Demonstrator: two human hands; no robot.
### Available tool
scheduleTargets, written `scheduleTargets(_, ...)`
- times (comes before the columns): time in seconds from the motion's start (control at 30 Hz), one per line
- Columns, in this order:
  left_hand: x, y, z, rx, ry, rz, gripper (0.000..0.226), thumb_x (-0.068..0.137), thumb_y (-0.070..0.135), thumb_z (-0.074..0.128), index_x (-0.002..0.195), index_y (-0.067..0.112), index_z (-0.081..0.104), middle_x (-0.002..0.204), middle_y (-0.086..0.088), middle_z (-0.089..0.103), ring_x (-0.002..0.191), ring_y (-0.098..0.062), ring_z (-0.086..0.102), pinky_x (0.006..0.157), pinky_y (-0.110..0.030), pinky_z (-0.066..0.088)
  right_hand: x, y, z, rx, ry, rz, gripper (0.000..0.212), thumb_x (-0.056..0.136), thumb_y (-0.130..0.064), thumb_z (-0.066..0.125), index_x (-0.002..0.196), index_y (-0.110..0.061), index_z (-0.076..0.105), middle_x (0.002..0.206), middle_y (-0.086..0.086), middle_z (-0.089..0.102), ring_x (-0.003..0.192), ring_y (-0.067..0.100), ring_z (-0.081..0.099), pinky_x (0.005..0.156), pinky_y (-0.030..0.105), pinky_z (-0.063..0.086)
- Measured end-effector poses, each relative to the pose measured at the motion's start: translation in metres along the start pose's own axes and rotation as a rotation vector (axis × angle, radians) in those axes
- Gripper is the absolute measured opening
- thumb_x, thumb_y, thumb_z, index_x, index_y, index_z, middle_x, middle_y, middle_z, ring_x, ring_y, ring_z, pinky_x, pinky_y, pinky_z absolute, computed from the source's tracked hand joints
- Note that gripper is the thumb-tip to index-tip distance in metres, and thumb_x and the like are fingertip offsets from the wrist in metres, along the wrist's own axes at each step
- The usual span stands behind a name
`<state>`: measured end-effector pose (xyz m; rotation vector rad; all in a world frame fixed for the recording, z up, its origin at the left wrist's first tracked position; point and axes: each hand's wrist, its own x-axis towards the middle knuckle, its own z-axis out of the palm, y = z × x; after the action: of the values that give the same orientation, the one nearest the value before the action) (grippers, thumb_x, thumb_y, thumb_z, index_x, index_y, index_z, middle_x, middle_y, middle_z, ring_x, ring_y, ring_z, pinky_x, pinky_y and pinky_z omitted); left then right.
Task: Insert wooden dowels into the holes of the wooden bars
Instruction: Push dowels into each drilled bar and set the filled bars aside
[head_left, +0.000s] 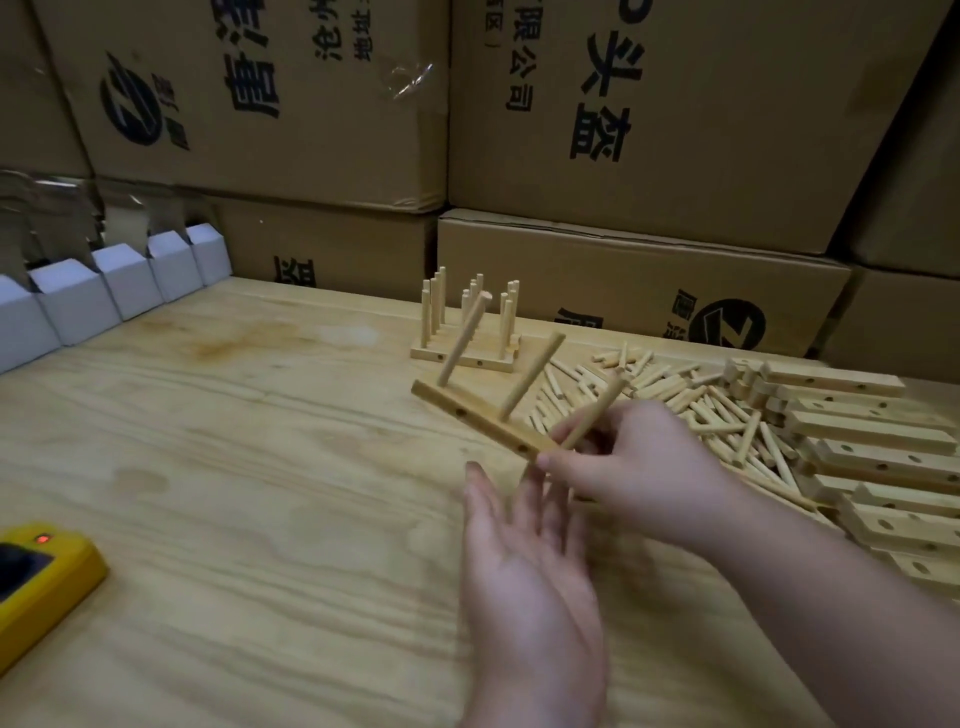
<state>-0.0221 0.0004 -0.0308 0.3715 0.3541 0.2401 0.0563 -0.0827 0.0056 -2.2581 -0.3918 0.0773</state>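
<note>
My right hand (631, 460) is pinching a wooden bar (480, 422) in mid-air — its grip closing on the near end, by the third dowel (595, 415). The bar's long axis is running far-left to near-right, dowels tilting up and away. My left hand (524, 561) is hovering flat-fingered below, over the bare plywood desk (249, 467) — cardboard cartons (644, 104) walling the far edge.

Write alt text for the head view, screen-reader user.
A right hand grips one end of a pale wooden bar bearing three slanted wooden dowels, held above a light plywood table, while the open left hand hovers just below. Loose dowels and drilled bars lie right; finished bars stand behind.
</note>
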Motion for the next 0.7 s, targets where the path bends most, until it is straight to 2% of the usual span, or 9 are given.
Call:
scheduleTargets(0.03,0.000,0.001,0.002,-0.005,0.000,-0.041,0.043,0.102,0.055,0.035,0.142,0.043,0.045,0.130,-0.016,0.066,0.115,-0.033,0.064,0.094,-0.044,0.046,0.020,-0.003,0.000,-0.045,0.025,-0.010,0.012,0.080,-0.036,0.080,0.083,-0.027,0.073,0.070,-0.003,0.070,0.063,0.006,0.065,0.057,0.024,0.052)
scheduleTargets(0.1,0.003,0.001,0.003,0.002,-0.028,-0.175,0.049,0.099,0.057,0.036,0.139,0.032,0.051,0.130,-0.018,0.066,0.111,-0.037,0.063,0.092,-0.047,0.045,0.061,-0.006,0.003,-0.110,0.047,-0.023,0.015,0.082,-0.037,0.079,0.084,-0.025,0.071,0.074,-0.004,0.068,0.069,0.010,0.065,0.064,0.027,0.050)
scheduleTargets(0.2,0.006,-0.002,0.003,0.054,-0.083,-0.390,0.054,0.096,0.056,0.041,0.128,0.018,0.061,0.114,-0.018,0.074,0.092,-0.038,0.071,0.081,-0.044,0.051,0.113,-0.004,0.012,-0.170,0.037,-0.006,0.016,0.083,-0.037,0.077,0.085,-0.022,0.073,0.080,-0.005,0.070,0.079,0.015,0.067,0.076,0.033,0.054)
scheduleTargets(0.27,0.005,-0.003,0.001,0.068,-0.138,-0.486,0.059,0.090,0.055,0.048,0.124,0.011,0.065,0.108,-0.019,0.076,0.083,-0.035,0.075,0.069,-0.044,0.057,0.139,-0.001,0.021,-0.184,0.033,0.016,0.017,0.083,-0.038,0.076,0.082,-0.022,0.071,0.083,-0.005,0.071,0.081,0.014,0.067,0.074,0.032,0.055)
scheduleTargets(0.3,0.006,-0.003,0.000,0.067,-0.145,-0.507,0.059,0.085,0.053,0.051,0.121,0.010,0.067,0.108,-0.018,0.077,0.085,-0.035,0.074,0.064,-0.045,0.059,0.150,0.001,0.026,-0.196,0.031,0.021,0.017,0.083,-0.038,0.075,0.080,-0.022,0.069,0.082,-0.005,0.070,0.078,0.014,0.066,0.069,0.031,0.054)
scheduleTargets(0.37,0.009,0.000,-0.001,0.072,-0.137,-0.520,0.059,0.076,0.049,0.055,0.114,0.007,0.072,0.109,-0.018,0.077,0.095,-0.035,0.070,0.066,-0.045,0.056,0.167,0.003,0.035,-0.245,0.027,0.022,0.017,0.083,-0.037,0.074,0.078,-0.022,0.067,0.079,-0.003,0.069,0.072,0.016,0.067,0.062,0.030,0.053)
scheduleTargets(0.43,0.015,0.001,-0.001,0.077,-0.112,-0.523,0.061,0.067,0.046,0.056,0.106,0.004,0.076,0.112,-0.019,0.076,0.100,-0.036,0.067,0.072,-0.045,0.050,0.179,0.007,0.042,-0.330,0.018,0.019,0.017,0.083,-0.036,0.072,0.077,-0.022,0.066,0.077,-0.001,0.068,0.073,0.019,0.067,0.067,0.032,0.055)
scheduleTargets(0.53,0.021,0.001,-0.002,0.096,-0.104,-0.496,0.060,0.063,0.043,0.057,0.101,0.002,0.079,0.115,-0.020,0.074,0.104,-0.038,0.066,0.076,-0.044,0.049,0.191,0.011,0.049,-0.438,0.005,0.018,0.020,0.085,-0.038,0.071,0.076,-0.021,0.064,0.077,-0.001,0.067,0.078,0.022,0.065,0.071,0.033,0.054)
scheduleTargets(0.7,0.024,-0.002,-0.005,0.110,-0.132,-0.461,0.055,0.063,0.039,0.057,0.095,0.002,0.081,0.114,-0.020,0.074,0.105,-0.040,0.065,0.079,-0.044,0.048,0.199,0.018,0.051,-0.425,0.014,0.040,0.017,0.084,-0.038,0.074,0.082,-0.023,0.068,0.080,-0.002,0.067,0.081,0.021,0.065,0.074,0.035,0.055)
